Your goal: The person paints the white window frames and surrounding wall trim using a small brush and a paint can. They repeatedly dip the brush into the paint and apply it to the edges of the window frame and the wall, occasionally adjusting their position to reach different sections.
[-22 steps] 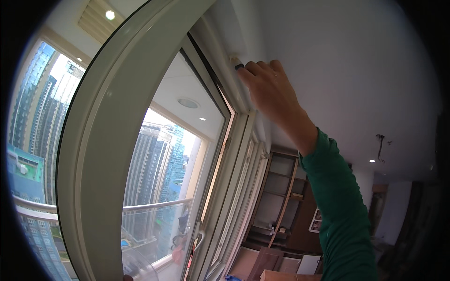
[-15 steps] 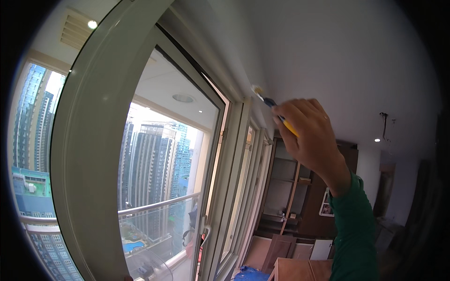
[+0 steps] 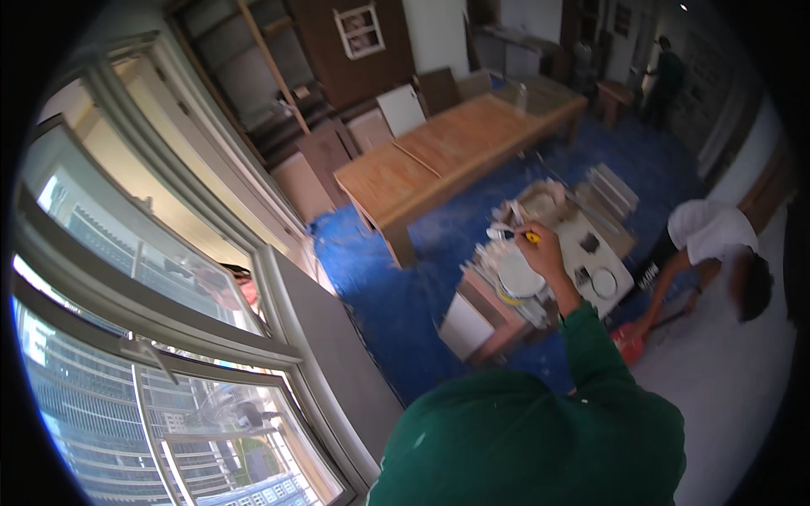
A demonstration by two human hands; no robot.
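My right hand (image 3: 544,255) is closed around a paintbrush (image 3: 500,232), with the yellow part of its handle showing at the fingers and pale bristles pointing left. The green-sleeved arm stretches away from me. In the picture, hand and brush lie just above a round white lid or bucket top (image 3: 520,277); whether they touch it I cannot tell. Around it is a cluttered low work surface (image 3: 564,263) bearing boards, a roll-like ring and small dark pieces. My left hand is out of view.
To the left stand white-framed windows (image 3: 278,358). A long wooden table (image 3: 456,156) stands on a blue floor sheet (image 3: 354,291). At right a person in a white shirt (image 3: 713,229) bends over, holding a red object (image 3: 629,344). Another person (image 3: 666,76) stands far back.
The view has swung from the window top and ceiling down to the room and floor. My right hand, still gripping the brush, has left the wall edge by the ceiling and now appears over the cluttered surface.
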